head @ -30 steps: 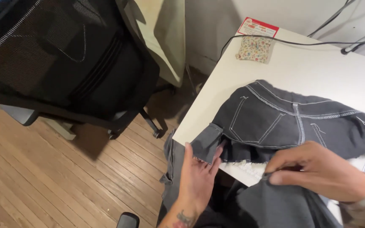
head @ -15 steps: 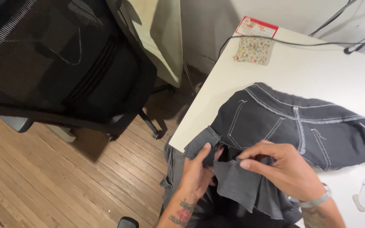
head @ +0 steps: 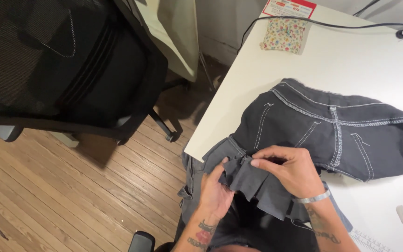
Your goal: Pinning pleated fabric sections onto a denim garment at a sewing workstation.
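We see dark grey jeans (head: 332, 126) with white stitching, spread flat across the worktop (head: 350, 60). Their near edge is bunched, hanging over the worktop's corner.

We see a white table (head: 350, 56) whose near left corner juts over a wooden plank floor (head: 47, 196). Directly on the table lie 4 things. A dark grey denim garment with pale stitching (head: 332, 126) is spread flat across the middle, its lower edge hanging off the table's near edge. A small floral fabric pad (head: 283, 35) sits near the far edge, touching a red and white card (head: 289, 7) behind it. A black cable (head: 332, 24) runs along the far side, just beside the pad. On the floor stands a black mesh office chair (head: 66, 70), well apart from the table.
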